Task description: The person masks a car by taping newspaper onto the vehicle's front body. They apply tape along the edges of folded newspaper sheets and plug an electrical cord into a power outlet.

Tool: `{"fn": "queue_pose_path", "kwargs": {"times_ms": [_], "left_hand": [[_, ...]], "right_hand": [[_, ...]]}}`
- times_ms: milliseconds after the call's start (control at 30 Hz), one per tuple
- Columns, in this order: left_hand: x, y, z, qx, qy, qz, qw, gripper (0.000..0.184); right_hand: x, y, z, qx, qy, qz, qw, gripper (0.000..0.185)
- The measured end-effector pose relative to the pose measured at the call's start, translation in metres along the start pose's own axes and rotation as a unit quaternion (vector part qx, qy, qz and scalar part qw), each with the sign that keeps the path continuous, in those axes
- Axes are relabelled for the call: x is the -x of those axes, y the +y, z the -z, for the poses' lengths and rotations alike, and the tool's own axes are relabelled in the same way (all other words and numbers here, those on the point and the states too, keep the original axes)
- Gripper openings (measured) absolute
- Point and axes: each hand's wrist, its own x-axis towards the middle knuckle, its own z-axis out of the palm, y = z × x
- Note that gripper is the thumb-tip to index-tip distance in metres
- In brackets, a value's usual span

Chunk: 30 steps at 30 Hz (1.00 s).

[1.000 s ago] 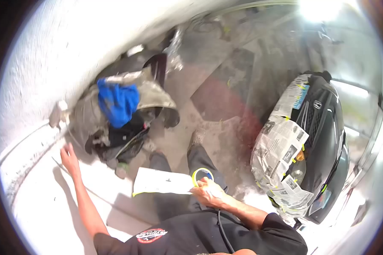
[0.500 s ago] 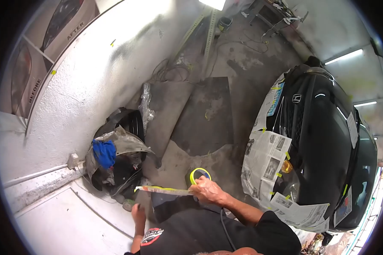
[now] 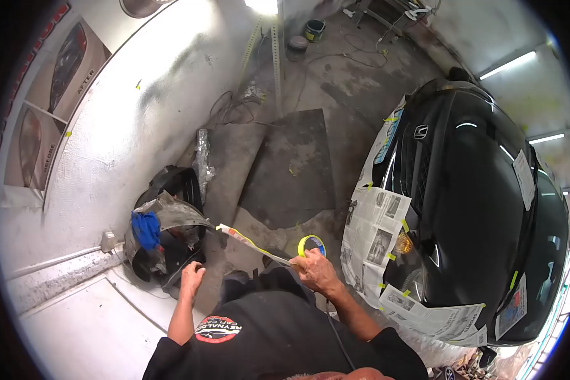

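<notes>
Workshop: grimy grey floor (image 3: 354, 76), white wall (image 3: 107, 171) from 8 to 11 o'clock. Left hand (image 3: 193, 273) at 7-8 o'clock, fingers loosely curled, looks empty. Right hand (image 3: 316, 272) near 5-6 o'clock grasps tape roll (image 3: 303, 244) plus one end of a paper strip (image 3: 237, 234), far end toward 10 o'clock; one-hand grip seems to free the left. Newspaper sheets (image 3: 377, 221) at 4 o'clock taped around headlight (image 3: 413, 282), presumably shielding surfaces. Writing: shirt logo (image 3: 218, 329), "CAR" legible; black car (image 3: 481, 209), 3 o'clock, Honda badge (image 3: 421, 132); poster (image 3: 54, 117), 10 o'clock, "BEFORE"/"AFTER".
</notes>
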Motion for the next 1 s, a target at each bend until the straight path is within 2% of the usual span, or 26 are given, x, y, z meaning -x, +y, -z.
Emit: {"fn": "queue_pose_path", "kwargs": {"times_ms": [200, 267, 300, 367, 500, 533, 633, 733, 800, 933, 1000], "left_hand": [[0.040, -0.028, -0.001, 0.001, 0.019, 0.052, 0.998, 0.033], [0.054, -0.048, -0.013, -0.024, 0.022, 0.026, 0.999, 0.032], [0.063, -0.045, -0.016, -0.027, 0.007, 0.068, 0.997, 0.032], [0.068, -0.058, -0.031, -0.051, -0.015, 0.075, 0.996, 0.036], [0.056, -0.046, -0.051, -0.133, -0.117, 0.112, 0.978, 0.034], [0.046, -0.042, -0.056, -0.127, -0.112, 0.094, 0.981, 0.033], [0.014, -0.002, -0.056, -0.106, -0.094, 0.071, 0.987, 0.035], [-0.037, 0.068, -0.043, -0.096, -0.100, 0.056, 0.989, 0.034], [-0.087, 0.081, -0.046, -0.107, -0.114, 0.015, 0.988, 0.036], [-0.189, 0.172, -0.040, -0.065, -0.119, -0.057, 0.989, 0.035], [-0.249, 0.205, -0.046, -0.072, -0.115, -0.127, 0.983, 0.035]], "right_hand": [[0.002, 0.016, -0.003, 0.000, -0.015, 0.060, 0.998, 0.014], [-0.001, 0.017, 0.007, 0.002, -0.019, 0.058, 0.998, 0.015], [-0.003, 0.020, 0.011, 0.007, -0.012, 0.067, 0.998, 0.014], [-0.005, 0.029, 0.016, 0.016, -0.001, 0.084, 0.996, 0.014], [-0.008, 0.038, 0.044, 0.030, 0.009, 0.049, 0.998, 0.014], [-0.009, 0.043, 0.050, 0.030, 0.012, 0.041, 0.999, 0.014], [-0.022, 0.058, 0.068, 0.027, 0.014, 0.019, 0.999, 0.015], [-0.041, 0.073, 0.091, 0.022, 0.019, -0.010, 1.000, 0.017], [-0.058, 0.087, 0.103, 0.020, 0.037, -0.033, 0.999, 0.017], [-0.107, 0.121, 0.141, 0.000, 0.101, -0.079, 0.992, 0.014], [-0.137, 0.133, 0.170, 0.006, 0.117, -0.118, 0.986, 0.013]]}}
